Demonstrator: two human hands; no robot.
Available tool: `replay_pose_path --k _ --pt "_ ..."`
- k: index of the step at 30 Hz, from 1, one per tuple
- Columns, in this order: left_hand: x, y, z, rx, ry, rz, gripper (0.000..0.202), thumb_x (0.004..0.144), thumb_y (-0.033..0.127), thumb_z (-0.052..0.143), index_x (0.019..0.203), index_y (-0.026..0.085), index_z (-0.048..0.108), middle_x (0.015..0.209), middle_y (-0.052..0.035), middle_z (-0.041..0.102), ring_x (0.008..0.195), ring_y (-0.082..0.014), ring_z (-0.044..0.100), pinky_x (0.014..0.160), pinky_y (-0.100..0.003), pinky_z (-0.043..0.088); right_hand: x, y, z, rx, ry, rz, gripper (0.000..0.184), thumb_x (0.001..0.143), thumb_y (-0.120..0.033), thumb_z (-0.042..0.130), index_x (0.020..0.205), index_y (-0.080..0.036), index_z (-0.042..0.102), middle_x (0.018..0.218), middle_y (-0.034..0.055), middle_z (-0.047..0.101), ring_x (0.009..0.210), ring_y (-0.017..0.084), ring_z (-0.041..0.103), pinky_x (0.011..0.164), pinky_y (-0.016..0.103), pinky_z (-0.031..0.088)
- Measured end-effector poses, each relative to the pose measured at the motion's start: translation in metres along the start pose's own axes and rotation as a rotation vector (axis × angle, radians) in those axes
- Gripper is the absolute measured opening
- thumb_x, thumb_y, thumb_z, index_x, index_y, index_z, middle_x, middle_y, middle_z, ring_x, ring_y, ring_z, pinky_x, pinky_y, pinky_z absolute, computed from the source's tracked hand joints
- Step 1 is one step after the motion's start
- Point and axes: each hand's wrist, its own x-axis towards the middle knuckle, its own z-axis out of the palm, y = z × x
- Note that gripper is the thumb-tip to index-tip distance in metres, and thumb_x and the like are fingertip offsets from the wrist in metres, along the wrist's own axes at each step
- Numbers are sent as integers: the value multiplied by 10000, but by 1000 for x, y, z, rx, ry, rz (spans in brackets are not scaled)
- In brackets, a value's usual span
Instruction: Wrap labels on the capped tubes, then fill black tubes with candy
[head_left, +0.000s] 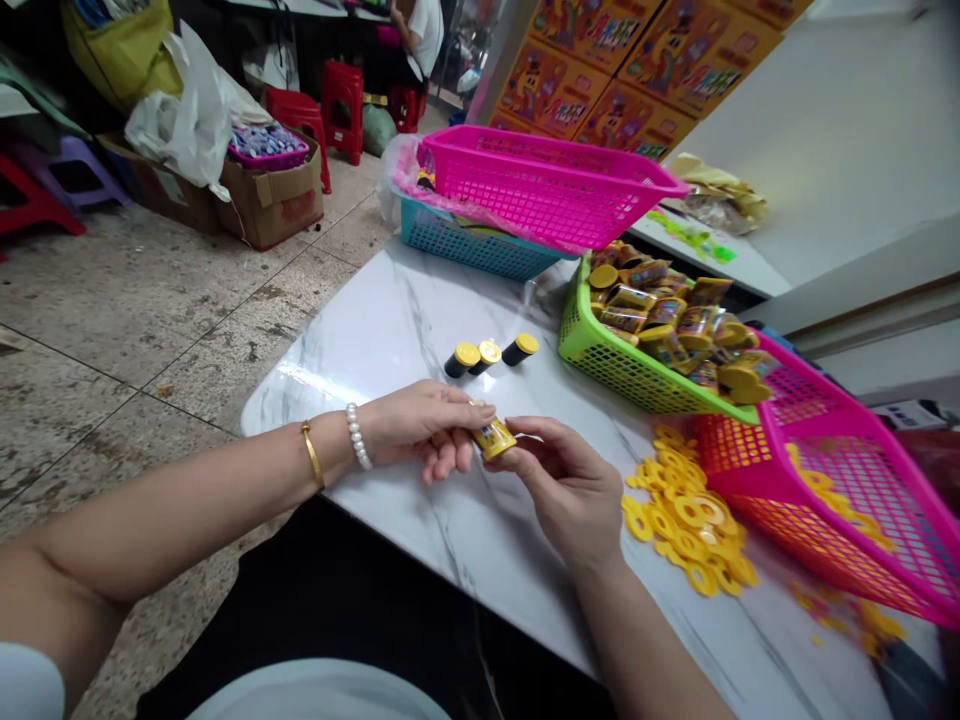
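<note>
I see the left hand [420, 425] and right hand [570, 485] both pinched on one small yellow tube [493, 438], below and left of the green basket [615, 362]. Its long axis runs between the fingertips, left hand covering more. Yellow rings [686, 520] lie below the basket.

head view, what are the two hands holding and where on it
A small yellow labelled cylinder, pinched at its ends: left hand on the left end, right hand on the right end.
</note>
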Motion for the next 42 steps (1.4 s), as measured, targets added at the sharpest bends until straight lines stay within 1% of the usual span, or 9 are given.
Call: replay_pose_path --k 8,14,18,25,29,34,37,39,42 --pt "4 -3 3 80 38 -11 611 701 741 704 737 140 594 470 15 607 329 -88 525 323 -174 383 -4 4 5 101 126 16 77 796 -210 797 851 -263 790 912 14 661 623 146 699 546 344 674" --pt "3 -6 -2 60 12 15 592 712 724 711 772 147 591 469 23 596 330 -84 515 322 -162 376 -2 0 5 62 -11 9 176 805 -195 788 945 -300 803 1059 30 649 678 138 724 621 314 674" --pt "-1 -8 2 67 7 27 630 657 759 723 761 159 560 479 24 599 317 -82 503 292 -154 360 -4 -3 5 82 -40 7 89 841 -230 751 903 -271 799 1038 35 646 613 119 712 578 293 655" --pt "3 -13 3 65 41 21 718 638 852 636 864 181 517 482 14 613 303 -95 481 286 -162 348 1 -14 8 -336 -54 -267 263 760 -116 734 993 -239 734 995 65 697 865 180 713 690 260 635" --pt "5 -17 2 54 58 4 770 632 839 658 1025 204 469 532 10 643 342 -119 520 316 -180 380 30 -29 -23 -502 90 -261 87 815 -214 715 901 -229 712 893 40 721 752 164 704 639 261 613" --pt "8 -19 -1 116 26 8 769 610 805 706 1022 209 449 546 14 639 357 -116 526 331 -183 389 121 -45 -109 -967 519 -337 230 801 -395 698 916 -198 730 852 67 746 708 204 691 709 351 569" --pt "7 -16 -3 125 39 37 745 624 779 716 1017 199 466 560 19 638 360 -105 521 337 -181 389 169 -53 -148 -1035 576 -283 224 749 -345 701 873 -166 751 887 121 760 726 234 690 742 377 532" --pt "4 -14 -4 133 57 57 717 638 748 730 1013 187 489 572 18 640 367 -102 527 344 -181 396 180 -54 -156 -1047 567 -220 216 742 -346 701 818 -154 764 787 121 756 710 252 686 725 376 511" --pt "2 -9 -6 183 185 121 609 676 672 750 942 165 545 567 27 620 370 -82 511 354 -175 399 164 -50 -140 -1032 547 -195 279 818 -404 639 846 -165 780 741 93 754 701 237 679 696 345 491"
